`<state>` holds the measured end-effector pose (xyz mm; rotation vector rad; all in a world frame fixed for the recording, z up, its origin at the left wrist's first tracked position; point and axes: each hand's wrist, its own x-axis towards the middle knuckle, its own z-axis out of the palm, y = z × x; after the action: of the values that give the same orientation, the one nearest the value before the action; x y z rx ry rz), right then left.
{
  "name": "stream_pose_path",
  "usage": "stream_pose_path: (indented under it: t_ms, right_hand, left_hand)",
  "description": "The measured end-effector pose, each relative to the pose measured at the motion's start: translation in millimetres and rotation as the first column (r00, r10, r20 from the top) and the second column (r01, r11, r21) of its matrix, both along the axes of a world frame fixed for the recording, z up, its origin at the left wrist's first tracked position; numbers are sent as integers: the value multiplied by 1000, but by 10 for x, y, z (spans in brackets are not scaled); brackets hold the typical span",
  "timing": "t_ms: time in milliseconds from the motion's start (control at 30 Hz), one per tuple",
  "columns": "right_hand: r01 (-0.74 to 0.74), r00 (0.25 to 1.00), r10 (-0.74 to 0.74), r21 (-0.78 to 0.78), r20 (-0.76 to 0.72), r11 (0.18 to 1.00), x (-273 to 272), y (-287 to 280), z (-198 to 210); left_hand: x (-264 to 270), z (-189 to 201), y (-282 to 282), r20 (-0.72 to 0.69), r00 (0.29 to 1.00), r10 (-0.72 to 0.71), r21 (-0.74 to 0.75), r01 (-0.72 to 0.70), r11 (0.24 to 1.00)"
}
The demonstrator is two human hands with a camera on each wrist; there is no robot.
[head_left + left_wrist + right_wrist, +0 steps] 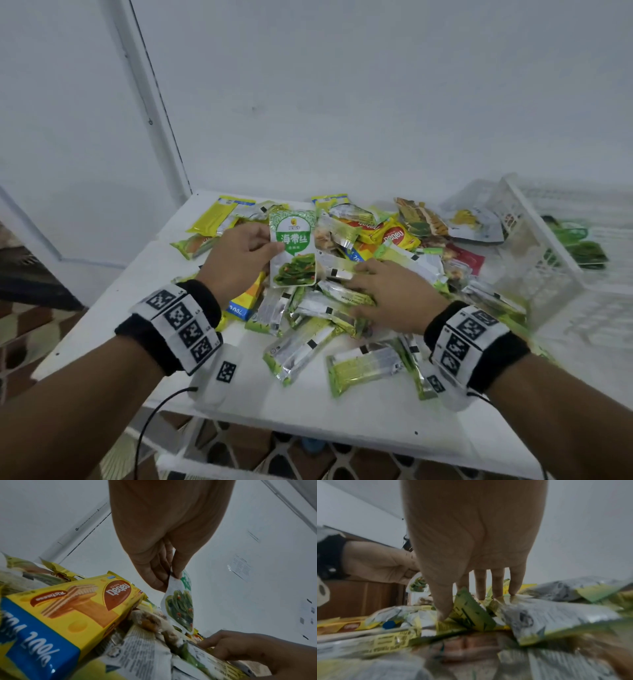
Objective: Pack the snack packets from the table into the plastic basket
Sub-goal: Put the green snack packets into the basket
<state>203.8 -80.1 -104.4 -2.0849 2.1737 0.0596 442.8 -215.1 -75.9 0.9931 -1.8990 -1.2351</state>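
White walls [342, 85] close in behind a white tabletop [342, 421] that fills the lower half of the head view. A see-through white plastic basket [534, 246] with slotted walls sits at about two o'clock on the table, tipped so that its open mouth shows; a few green and pale packets lie inside or behind it, blurred through the wall. A loose heap of snack packets [342, 308], mostly silver-and-lime foil sachets, spreads across the centre of the table, reaching from nine o'clock to the basket's near edge. A yellow wafer packet with a brown logo and a blue corner [68, 608] lies in the heap at about eight o'clock from its middle, just below the left hand [236, 257].

That left hand pinches a white-and-green seaweed pouch with green lettering [293, 248] by its left edge, thumb on the front and fingers [154, 574] curled behind; the pouch stands nearly upright above the heap, at eleven o'clock from the centre of the pile. The right hand [394, 291] lies palm down on the heap at three o'clock from the pouch, its fingers [480, 582] straight and slightly apart, tips pressing on the foil sachets. Both wrists wear black bands with white square-coded tags [178, 318].
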Motion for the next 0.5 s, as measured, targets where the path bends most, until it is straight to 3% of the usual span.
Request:
stream_pose_path:
  t_ms: [200,300,500]
  right_hand:
    - [32,997,-31,13,-71,999,-121,19,115]
    - [70,997,-71,-38,-30,997,-154,3,163]
    - [-18,1000,19,-83,15,996,-129,-209,151]
  left_hand:
    - [-46,53,-28,9,999,45,-10,-44,999]
    - [-52,71,-66,0,998,58,-18,-58,998]
    - [-92,63,-131,-13,995,97,12,-97,995]
